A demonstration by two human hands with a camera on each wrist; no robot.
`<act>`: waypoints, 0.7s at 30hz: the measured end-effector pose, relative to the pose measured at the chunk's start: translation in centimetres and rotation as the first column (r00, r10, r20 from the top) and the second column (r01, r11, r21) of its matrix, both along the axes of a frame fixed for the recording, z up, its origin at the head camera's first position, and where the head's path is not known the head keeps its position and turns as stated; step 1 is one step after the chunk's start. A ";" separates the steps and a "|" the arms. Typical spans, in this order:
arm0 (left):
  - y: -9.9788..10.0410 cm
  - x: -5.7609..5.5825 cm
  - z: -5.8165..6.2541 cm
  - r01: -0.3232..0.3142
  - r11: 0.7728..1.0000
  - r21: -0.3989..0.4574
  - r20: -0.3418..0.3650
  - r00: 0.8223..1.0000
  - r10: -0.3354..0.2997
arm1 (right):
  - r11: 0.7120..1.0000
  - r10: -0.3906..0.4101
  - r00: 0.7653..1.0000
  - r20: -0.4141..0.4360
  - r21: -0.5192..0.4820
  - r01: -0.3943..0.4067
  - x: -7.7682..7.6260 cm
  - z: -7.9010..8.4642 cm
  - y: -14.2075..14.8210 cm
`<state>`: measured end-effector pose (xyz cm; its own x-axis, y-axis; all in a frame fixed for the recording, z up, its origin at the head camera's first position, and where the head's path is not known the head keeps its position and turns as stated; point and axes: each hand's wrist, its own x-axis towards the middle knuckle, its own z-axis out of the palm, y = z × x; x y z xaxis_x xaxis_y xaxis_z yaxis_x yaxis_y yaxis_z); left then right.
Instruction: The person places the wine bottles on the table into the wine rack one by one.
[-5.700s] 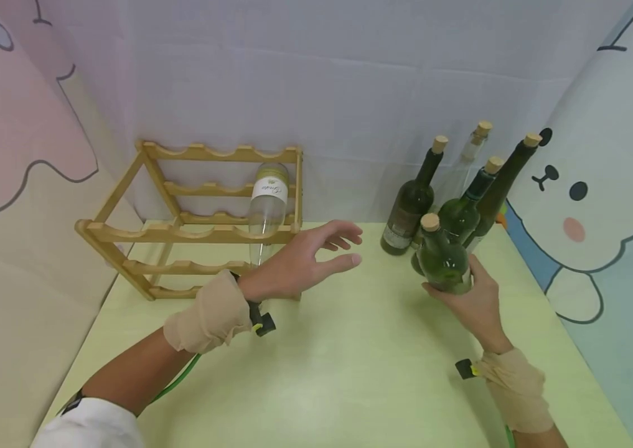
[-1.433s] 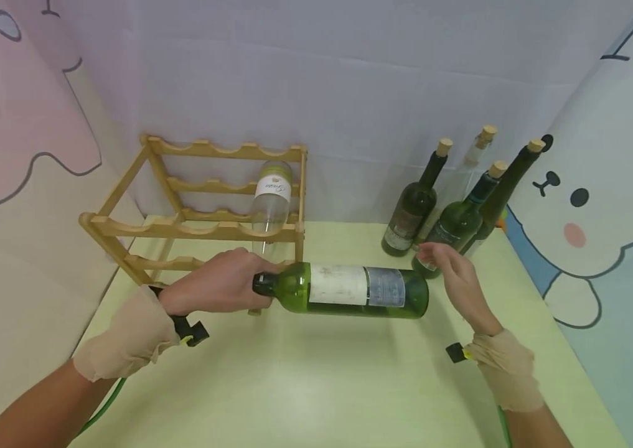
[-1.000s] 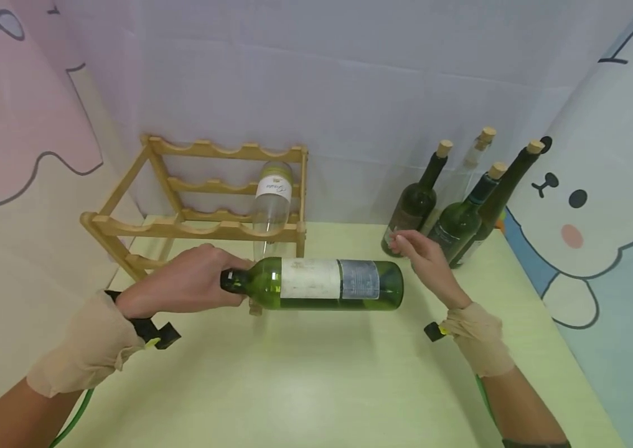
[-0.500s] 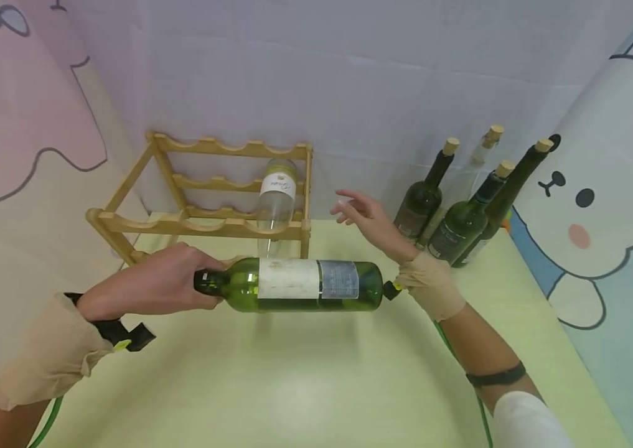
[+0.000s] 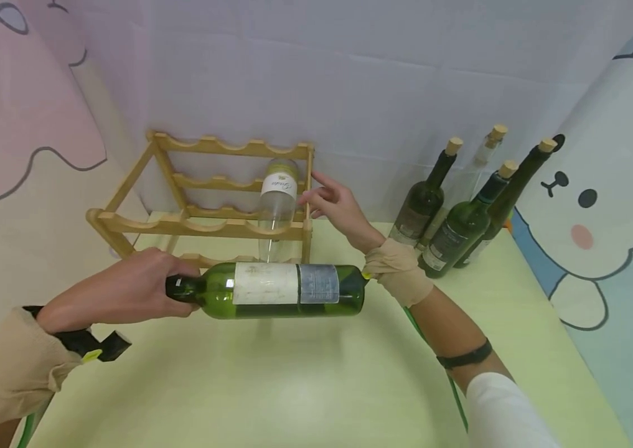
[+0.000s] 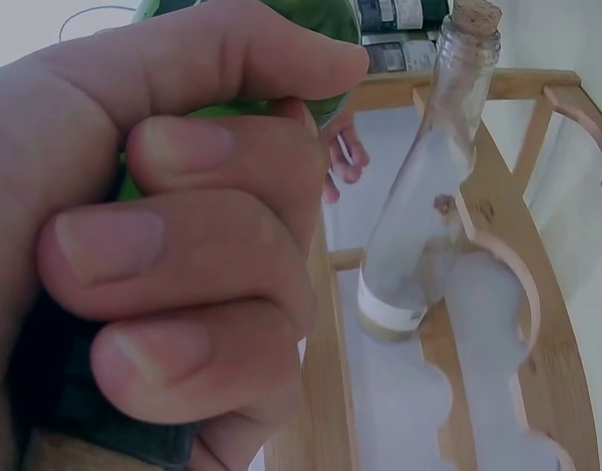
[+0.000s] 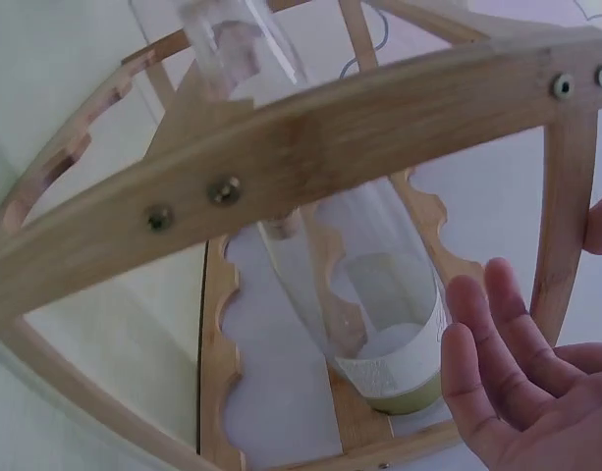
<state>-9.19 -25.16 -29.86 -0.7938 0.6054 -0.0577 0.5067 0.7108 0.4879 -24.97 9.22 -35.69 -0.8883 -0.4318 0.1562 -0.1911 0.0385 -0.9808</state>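
My left hand (image 5: 131, 283) grips the neck of a green wine bottle (image 5: 268, 292), which lies level in the air before the rack with its base toward the right. In the left wrist view, the curled fingers (image 6: 173, 245) hide most of this bottle. My right hand (image 5: 344, 214) is at the right end of a wooden wine rack (image 5: 221, 227), fingers loosely bent. A clear bottle (image 5: 277, 208) with a white label lies in the rack's rightmost top slot, base toward the wall. In the right wrist view, several fingertips come close to the clear bottle's base (image 7: 394, 368).
Several corked bottles stand together at the back right, among them a dark bottle (image 5: 419, 202) and a green one (image 5: 459, 230). A pale curtain (image 5: 372, 112) hangs behind the light table (image 5: 305, 386). Cables trail from both wrists.
The green bottle went from my right hand, upright, to my left hand, sideways. Lately my left hand carried it leftward, while my right hand moved left from the standing bottles to the rack's end.
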 end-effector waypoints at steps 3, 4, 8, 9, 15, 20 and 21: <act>-1.2 0.3 0.0 -0.013 1.000 0.009 0.029 1.000 0.013 | 1.000 -0.017 1.000 -0.004 0.001 0.017 0.0 -0.1 -0.3; -1.6 0.4 0.0 -0.022 1.000 0.006 0.039 0.999 0.022 | 1.000 -0.021 1.000 -0.002 0.000 0.021 0.0 -0.1 -0.3; -3.2 0.7 0.1 -0.077 0.997 -0.027 0.017 0.997 0.078 | 1.000 -0.024 1.000 -0.001 -0.009 0.024 0.0 0.0 -0.5; -3.6 0.8 0.1 -0.090 0.995 -0.030 0.004 0.996 0.090 | 1.000 -0.023 1.000 -0.001 -0.012 0.023 0.0 0.0 -0.5; -5.9 1.2 -0.4 -0.176 0.981 -0.077 -0.039 0.984 0.173 | 0.999 -0.036 0.999 -0.002 -0.008 0.036 -0.2 -0.1 -0.3; -7.3 1.6 -0.6 -0.205 0.973 -0.111 -0.054 0.978 0.200 | 0.999 -0.047 0.999 -0.002 -0.010 0.047 -0.4 -0.2 -0.3; -7.5 1.7 -0.7 -0.206 0.972 -0.111 -0.051 0.978 0.202 | 0.999 -0.048 0.999 -0.002 -0.012 0.048 -0.4 -0.3 -0.3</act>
<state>-7.45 -32.69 -30.53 -0.9028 0.4217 -0.0840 0.3622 0.8511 0.3801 -25.37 8.89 -35.96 -0.9078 -0.3866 0.1625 -0.1911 0.0364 -0.9809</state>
